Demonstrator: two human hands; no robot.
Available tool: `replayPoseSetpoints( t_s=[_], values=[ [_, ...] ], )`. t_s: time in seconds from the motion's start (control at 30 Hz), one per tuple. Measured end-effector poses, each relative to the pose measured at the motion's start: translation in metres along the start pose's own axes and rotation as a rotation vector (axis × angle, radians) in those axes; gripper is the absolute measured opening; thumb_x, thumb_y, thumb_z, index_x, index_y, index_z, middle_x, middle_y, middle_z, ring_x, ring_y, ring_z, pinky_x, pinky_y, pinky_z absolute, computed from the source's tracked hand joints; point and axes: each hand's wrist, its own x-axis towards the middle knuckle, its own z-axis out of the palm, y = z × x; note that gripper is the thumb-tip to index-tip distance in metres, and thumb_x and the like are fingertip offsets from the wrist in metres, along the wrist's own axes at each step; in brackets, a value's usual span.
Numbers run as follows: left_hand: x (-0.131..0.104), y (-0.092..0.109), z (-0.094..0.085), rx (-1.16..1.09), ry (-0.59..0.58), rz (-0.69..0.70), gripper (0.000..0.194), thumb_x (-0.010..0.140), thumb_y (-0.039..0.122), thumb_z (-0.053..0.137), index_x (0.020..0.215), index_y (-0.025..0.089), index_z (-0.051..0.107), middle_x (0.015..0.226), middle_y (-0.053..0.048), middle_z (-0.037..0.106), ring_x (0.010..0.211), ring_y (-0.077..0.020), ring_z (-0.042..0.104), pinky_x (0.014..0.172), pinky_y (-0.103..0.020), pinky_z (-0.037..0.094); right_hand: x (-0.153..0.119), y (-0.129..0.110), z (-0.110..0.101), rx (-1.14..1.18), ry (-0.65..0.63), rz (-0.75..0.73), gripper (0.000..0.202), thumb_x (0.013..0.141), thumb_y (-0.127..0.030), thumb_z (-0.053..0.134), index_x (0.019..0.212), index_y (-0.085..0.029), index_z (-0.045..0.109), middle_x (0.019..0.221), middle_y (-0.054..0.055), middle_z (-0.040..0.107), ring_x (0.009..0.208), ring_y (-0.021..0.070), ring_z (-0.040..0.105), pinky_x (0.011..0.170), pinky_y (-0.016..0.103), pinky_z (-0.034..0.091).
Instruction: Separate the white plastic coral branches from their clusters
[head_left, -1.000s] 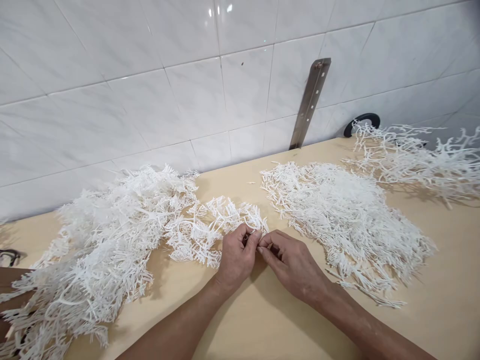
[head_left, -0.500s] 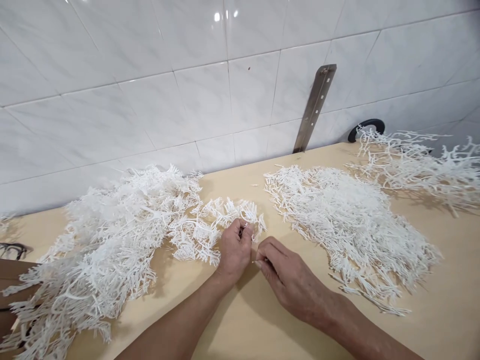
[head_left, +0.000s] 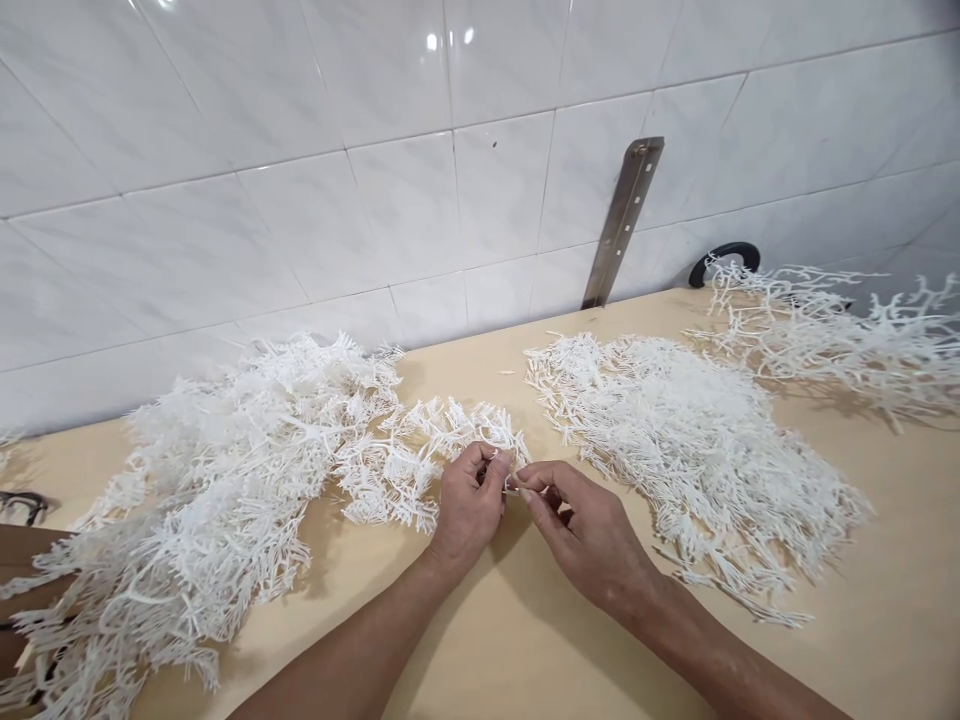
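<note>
My left hand (head_left: pixel 472 495) is closed in a pinch on a white branched plastic sprig (head_left: pixel 504 430), whose forked tips spread behind the fingers. Just to its right, the thumb and forefinger of my right hand (head_left: pixel 574 520) pinch a thin white end close to the left fingertips. Both hands are held above the table, nearly touching. Beyond and left of the left hand lies a small cluster of curled white sprigs (head_left: pixel 390 470). The exact point where the pieces join is hidden by my fingers.
A large heap of white branched pieces (head_left: pixel 225 500) covers the left side of the wooden table (head_left: pixel 450 640). Thinner white sticks (head_left: pixel 675 430) are piled on the right. Larger branches (head_left: pixel 840 330) lie behind, near a black ring (head_left: pixel 724 262). A metal strip (head_left: pixel 624 225) leans against the tiled wall.
My right hand has shifted slightly right and up, and its fingers now pinch a thin white end near the left fingertips. My left hand stays almost in place.
</note>
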Motion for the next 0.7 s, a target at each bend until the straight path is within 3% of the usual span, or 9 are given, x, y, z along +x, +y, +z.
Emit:
replayPoseSetpoints(
  t_s=[0.2, 0.43, 0.7],
  values=[
    [-0.0029, 0.0028, 0.0015, 0.032, 0.015, 0.005, 0.032, 0.088, 0.045, 0.06, 0.07, 0.019, 0.055, 0.052, 0.005, 0.053, 0.042, -0.0083, 0.047, 0.044, -0.021, 0.037, 0.0004, -0.0037, 0.0035, 0.011, -0.037, 0.057, 0.013, 0.094, -0.032, 0.052, 0.089, -0.022, 0.059, 0.076, 0.002, 0.066, 0.059, 0.0146, 0.058, 0.056, 0.027, 0.048],
    [-0.0051, 0.0059, 0.0035, 0.002, 0.004, -0.065, 0.031, 0.087, 0.047, 0.061, 0.072, 0.02, 0.056, 0.043, 0.008, 0.047, 0.034, -0.0083, 0.044, 0.039, -0.02, 0.036, 0.0017, -0.0011, 0.0064, 0.306, -0.157, 0.406, 0.021, 0.09, -0.041, 0.055, 0.093, -0.021, 0.062, 0.072, -0.002, 0.066, 0.038, 0.009, 0.048, 0.035, 0.022, 0.041],
    [-0.0058, 0.0049, 0.0031, 0.051, 0.009, -0.016, 0.03, 0.088, 0.044, 0.061, 0.07, 0.02, 0.057, 0.048, 0.006, 0.05, 0.041, -0.0087, 0.046, 0.044, -0.021, 0.036, 0.0044, -0.0061, 0.0034, 0.352, -0.201, 0.465, 0.019, 0.088, -0.036, 0.055, 0.082, -0.02, 0.063, 0.065, -0.005, 0.063, 0.036, 0.0079, 0.049, 0.038, 0.021, 0.045]
  ],
)
